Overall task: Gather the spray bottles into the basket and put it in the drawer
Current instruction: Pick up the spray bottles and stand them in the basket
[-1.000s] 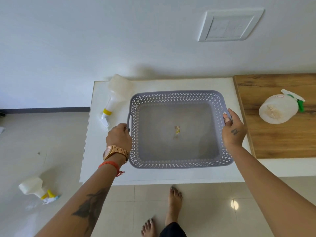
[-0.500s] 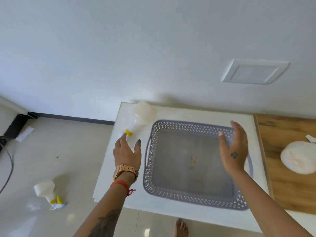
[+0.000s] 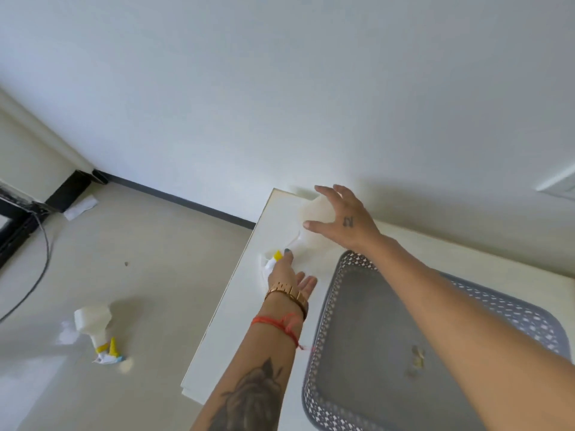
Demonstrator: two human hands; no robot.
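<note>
**Two hands reach for a bottle**

A white bottle [image 3: 314, 225] lies on the white surface [image 3: 249, 309], just beside the grey basket [image 3: 367, 331]. The right hand [image 3: 342, 220] is over its fat end, fingers wide. The left hand [image 3: 287, 275] is at its yellow neck, fingers spread. Another bottle [image 3: 93, 325] lies on the floor [image 3: 140, 244].

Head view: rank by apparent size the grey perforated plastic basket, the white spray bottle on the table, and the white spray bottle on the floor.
1. Grey perforated plastic basket, clearly largest, though cut off by the frame.
2 and 3. White spray bottle on the table and white spray bottle on the floor: look alike in size. The table one is partly hidden by both hands and the two sit at different distances, so no ranking.
</note>
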